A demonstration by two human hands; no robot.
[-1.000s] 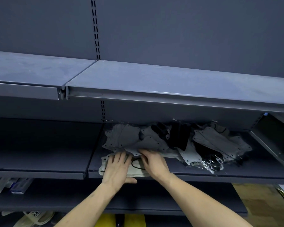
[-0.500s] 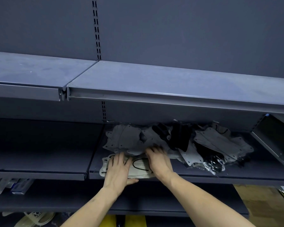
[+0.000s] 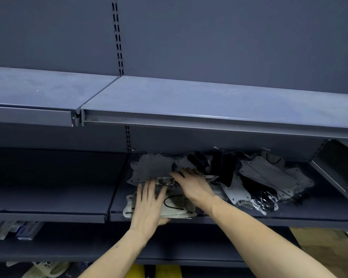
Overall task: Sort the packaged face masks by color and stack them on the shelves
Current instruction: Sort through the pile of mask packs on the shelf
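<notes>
A loose pile of packaged face masks lies on the middle shelf (image 3: 309,215): a grey mask (image 3: 153,167) at the left, black masks (image 3: 223,167) in the middle, light grey masks (image 3: 269,175) at the right. At the shelf's front edge sits a small stack of white masks (image 3: 181,207) with black ear loops. My left hand (image 3: 149,205) rests flat on that stack, fingers spread. My right hand (image 3: 193,185) reaches into the pile, its fingers lying on a clear-wrapped mask (image 3: 165,180) just below the grey one. Its thumb is hidden.
The upper shelf (image 3: 189,101) juts out overhead, bare on top. The neighbouring middle shelf (image 3: 48,187) to the left is dark. Small boxes (image 3: 18,230) sit on the lower left shelf. A cardboard box (image 3: 319,247) stands at the lower right, and something yellow (image 3: 137,271) lies at the bottom.
My right hand has moved up and back from the white stack into the pile, onto a clear-wrapped mask. My left hand has stayed on the white stack.
</notes>
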